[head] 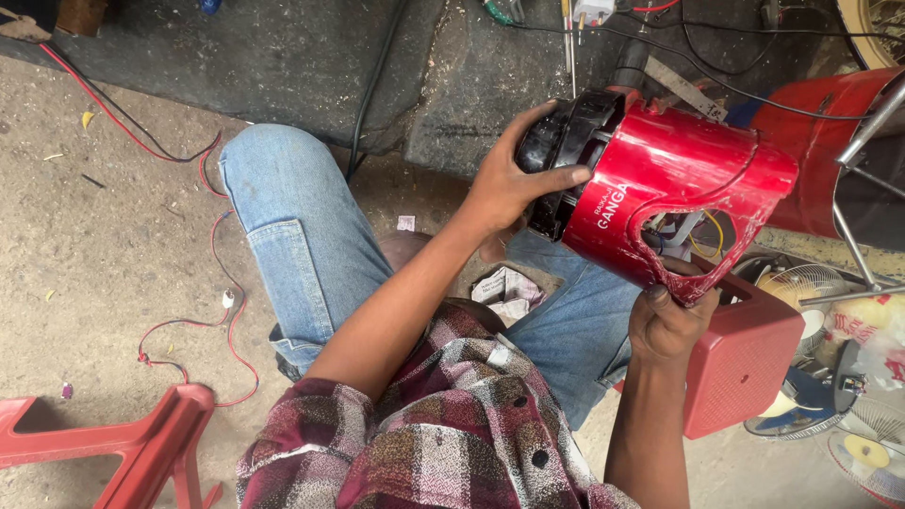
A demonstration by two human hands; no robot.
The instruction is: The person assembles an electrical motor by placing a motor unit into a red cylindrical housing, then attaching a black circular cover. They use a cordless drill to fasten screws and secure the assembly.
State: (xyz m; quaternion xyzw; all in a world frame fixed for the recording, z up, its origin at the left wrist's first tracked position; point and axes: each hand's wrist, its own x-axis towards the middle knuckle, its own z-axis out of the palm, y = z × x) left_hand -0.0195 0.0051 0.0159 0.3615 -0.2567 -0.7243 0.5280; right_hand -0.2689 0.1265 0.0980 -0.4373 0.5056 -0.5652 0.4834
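Observation:
I hold a red plastic appliance housing (pixel 674 165) tilted on its side above my lap. It has a black round end cap (pixel 566 141) and an opening in its side where yellow wires (pixel 709 238) show. My left hand (pixel 514 179) grips the black end, thumb laid across it. My right hand (pixel 667 320) supports the housing from below at the edge of the opening. My knees in blue jeans (pixel 302 236) are under it.
A red plastic stool (pixel 745 363) stands by my right leg, another red stool (pixel 141 448) at bottom left. Red wires (pixel 203 311) trail over the concrete floor. Small fans (pixel 801 283) and parts lie at right; cables and tools (pixel 584 19) lie ahead.

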